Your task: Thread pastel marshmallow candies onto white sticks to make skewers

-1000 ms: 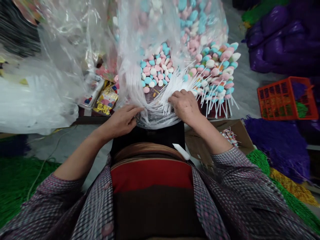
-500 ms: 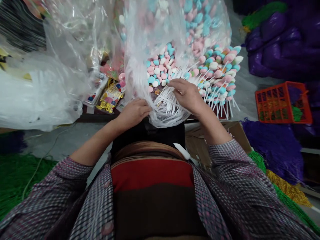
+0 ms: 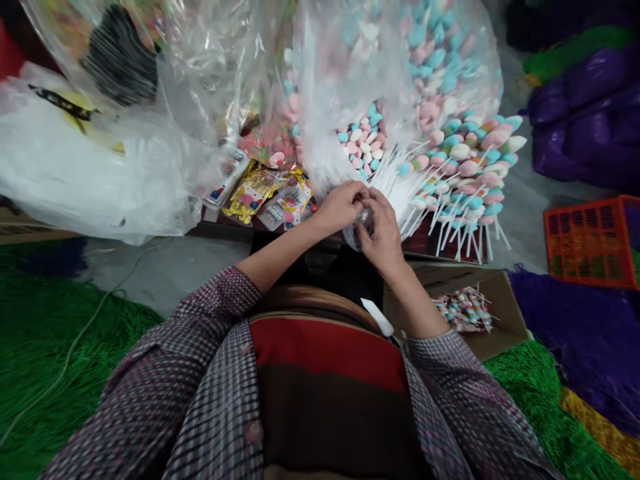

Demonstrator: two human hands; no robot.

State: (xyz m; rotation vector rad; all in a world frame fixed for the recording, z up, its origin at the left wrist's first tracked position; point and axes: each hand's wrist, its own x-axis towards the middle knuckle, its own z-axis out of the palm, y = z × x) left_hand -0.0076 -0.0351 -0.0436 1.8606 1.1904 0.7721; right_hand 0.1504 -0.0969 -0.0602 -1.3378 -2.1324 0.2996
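My left hand [image 3: 341, 205] and my right hand [image 3: 382, 232] meet at the table's front edge, fingers bent and fingertips together. Crumpled clear plastic [image 3: 367, 217] shows between them, seemingly part of a plastic bag, with my right fingers closed around it. Whatever my left fingertips pinch is too small to make out. Just behind the hands lies a bundle of thin white sticks [image 3: 393, 179]. Beyond it, pink, blue and white candy-like pieces [image 3: 363, 143] sit in an open plastic bag [image 3: 320, 120]. To the right are stacked skewers of such pieces [image 3: 470, 167], sticks toward me.
Shiny printed packets [image 3: 253, 193] and a full white plastic bag [image 3: 90, 180] stand at left. A cardboard box [image 3: 505, 320] holding finished-looking skewers is below the table at right, near an orange crate [image 3: 580, 243]. Green fringe [image 3: 55, 347] covers the floor at left.
My hands, apart before at the bag's mouth and the white sticks, have come together with plastic between them. The view has shifted left, showing more of the cardboard box's contents.
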